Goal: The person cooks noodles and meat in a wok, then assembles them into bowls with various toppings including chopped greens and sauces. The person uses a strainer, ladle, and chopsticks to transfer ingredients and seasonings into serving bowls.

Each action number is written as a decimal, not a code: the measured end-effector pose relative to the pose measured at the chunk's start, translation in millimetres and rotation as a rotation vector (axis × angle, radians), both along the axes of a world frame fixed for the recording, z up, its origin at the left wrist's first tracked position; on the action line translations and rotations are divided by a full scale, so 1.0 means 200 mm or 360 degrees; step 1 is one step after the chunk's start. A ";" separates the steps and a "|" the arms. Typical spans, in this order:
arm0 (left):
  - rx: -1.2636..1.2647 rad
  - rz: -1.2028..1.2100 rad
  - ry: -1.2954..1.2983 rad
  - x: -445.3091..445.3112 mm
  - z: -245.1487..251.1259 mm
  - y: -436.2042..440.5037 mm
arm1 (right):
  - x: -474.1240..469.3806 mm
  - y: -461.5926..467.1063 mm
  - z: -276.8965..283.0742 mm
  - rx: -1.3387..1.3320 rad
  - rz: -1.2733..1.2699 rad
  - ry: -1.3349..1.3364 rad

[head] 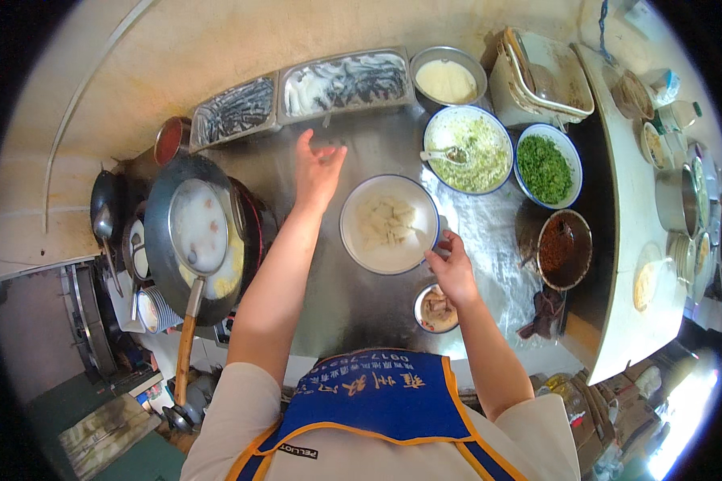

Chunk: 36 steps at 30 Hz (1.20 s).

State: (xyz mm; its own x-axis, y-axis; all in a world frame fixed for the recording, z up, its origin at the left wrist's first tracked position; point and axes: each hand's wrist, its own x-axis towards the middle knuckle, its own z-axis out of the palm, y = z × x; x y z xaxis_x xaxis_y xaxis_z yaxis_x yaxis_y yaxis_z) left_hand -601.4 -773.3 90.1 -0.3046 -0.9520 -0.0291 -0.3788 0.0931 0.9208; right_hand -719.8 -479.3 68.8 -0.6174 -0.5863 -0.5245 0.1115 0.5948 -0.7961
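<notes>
My left hand [319, 171] is raised over the steel worktop [313, 294], fingers apart and nothing in them. A white enamel bowl [361, 252] with a blue rim stands in front of me, with pale, chunky food [387, 221] in its middle. At the bowl's right edge, the thumb of my right hand [455, 270] lies over the rim and the fingers are outside it. Just below that hand sits a small bowl [438, 309] of light-brown pieces, partly hidden by the wrist.
On the left a wok [162, 240] bears a wooden-handled strainer [200, 225] amid white foam. Behind are two steel trays [343, 81] with white residue. To the right stand bowls of chopped pale-green vegetable [475, 135] and green herbs [543, 168], and a pot of red-brown seasoning [559, 249].
</notes>
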 end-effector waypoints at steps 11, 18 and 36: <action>0.0411 0.0409 0.0542 -0.28 -0.07 -0.38 | -0.12 -0.15 -0.05 -0.0035 -0.0097 -0.1183; 0.0393 0.0837 0.0672 -0.19 -0.02 -0.39 | -0.14 -0.15 -0.10 -0.0035 -0.0044 -0.1251; -0.0042 0.0598 0.0440 -0.13 0.01 -0.40 | -0.12 -0.11 -0.15 -0.0125 -0.0136 -0.1187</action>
